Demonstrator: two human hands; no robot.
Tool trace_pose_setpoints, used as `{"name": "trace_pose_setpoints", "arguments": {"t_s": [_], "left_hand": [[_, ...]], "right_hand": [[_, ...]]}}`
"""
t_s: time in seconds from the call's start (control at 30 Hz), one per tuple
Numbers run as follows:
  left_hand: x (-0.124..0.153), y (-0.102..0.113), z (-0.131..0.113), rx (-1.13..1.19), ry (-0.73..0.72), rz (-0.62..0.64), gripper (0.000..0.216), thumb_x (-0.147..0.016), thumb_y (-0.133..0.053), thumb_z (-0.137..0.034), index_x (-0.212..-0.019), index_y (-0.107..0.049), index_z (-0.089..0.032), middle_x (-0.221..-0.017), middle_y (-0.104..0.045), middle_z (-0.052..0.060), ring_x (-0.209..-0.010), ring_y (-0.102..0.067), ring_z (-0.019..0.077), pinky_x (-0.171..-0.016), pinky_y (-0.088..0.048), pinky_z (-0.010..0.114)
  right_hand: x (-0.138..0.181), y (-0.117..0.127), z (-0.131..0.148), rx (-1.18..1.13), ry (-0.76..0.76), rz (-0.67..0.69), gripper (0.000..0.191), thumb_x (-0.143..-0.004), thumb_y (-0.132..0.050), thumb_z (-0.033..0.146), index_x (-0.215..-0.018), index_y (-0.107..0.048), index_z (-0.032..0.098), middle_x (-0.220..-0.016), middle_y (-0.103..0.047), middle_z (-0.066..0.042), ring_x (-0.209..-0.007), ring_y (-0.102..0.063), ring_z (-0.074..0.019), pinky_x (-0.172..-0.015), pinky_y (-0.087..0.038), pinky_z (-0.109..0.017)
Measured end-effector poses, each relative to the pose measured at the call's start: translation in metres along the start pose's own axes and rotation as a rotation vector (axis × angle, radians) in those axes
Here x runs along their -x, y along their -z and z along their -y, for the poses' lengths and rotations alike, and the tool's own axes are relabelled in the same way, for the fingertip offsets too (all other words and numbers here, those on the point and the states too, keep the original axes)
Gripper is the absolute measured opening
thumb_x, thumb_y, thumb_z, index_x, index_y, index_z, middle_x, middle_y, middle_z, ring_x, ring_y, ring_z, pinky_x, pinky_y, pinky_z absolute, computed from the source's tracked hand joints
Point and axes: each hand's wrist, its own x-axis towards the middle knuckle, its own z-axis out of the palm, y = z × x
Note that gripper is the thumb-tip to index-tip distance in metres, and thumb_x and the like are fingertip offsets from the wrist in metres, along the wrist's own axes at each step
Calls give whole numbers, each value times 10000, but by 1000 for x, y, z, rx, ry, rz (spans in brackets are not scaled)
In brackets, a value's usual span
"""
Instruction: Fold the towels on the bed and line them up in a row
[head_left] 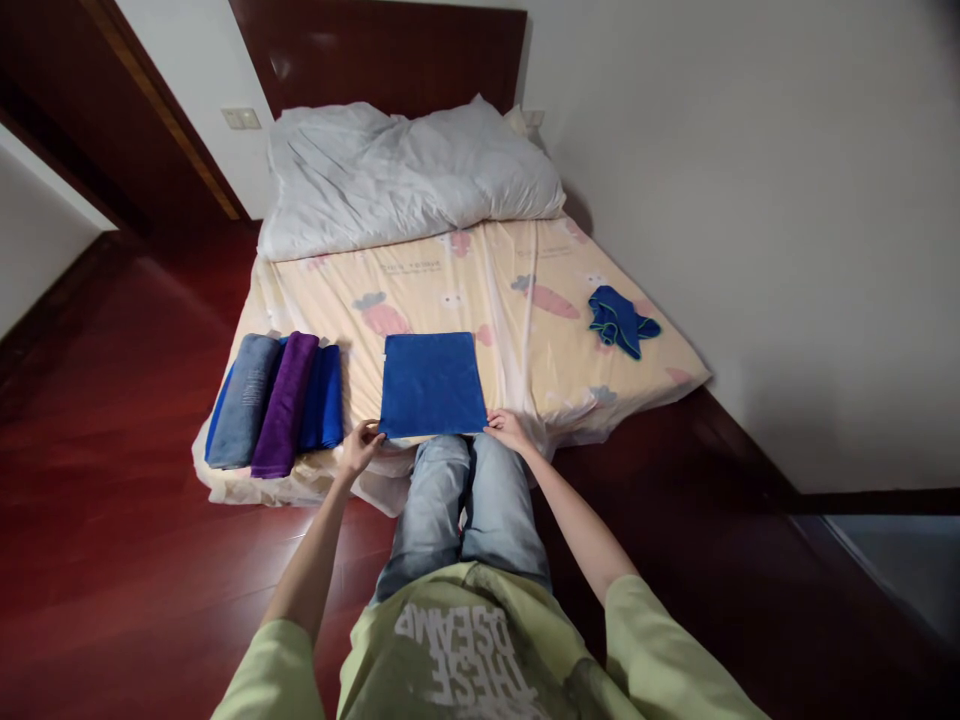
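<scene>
A blue cloth [433, 384] lies flat and square near the bed's front edge. My left hand [361, 446] pinches its near left corner between thumb and fingers. At the near right corner, my right hand [506, 428] grips the cloth in the same way. Left of my left hand are a rolled grey towel [244, 402] and a rolled purple towel [286, 405], resting on folded blue cloths [322, 398]. A crumpled blue cloth with green edging [621, 320] sits apart on the right side of the bed.
The bed [555, 350] has a cream carrot-print cover under thin clear plastic. A white quilt [412, 180] is heaped by the dark headboard [390, 55]. The wall [750, 250] runs along the right; dark red floor [112, 560] shows at left.
</scene>
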Motion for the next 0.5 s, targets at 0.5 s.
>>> {"name": "trace_pose_setpoints", "arguments": {"t_s": [0.5], "left_hand": [[-25, 11, -9, -77, 15, 133, 585, -762, -664, -560, -1228, -634, -206, -811, -765, 20, -810, -724, 239, -776, -542, 325]], "right_hand": [[-29, 7, 8, -5, -84, 28, 335, -646, -840, 334, -887, -623, 252, -774, -759, 5, -480, -569, -128, -413, -417, -246]]}}
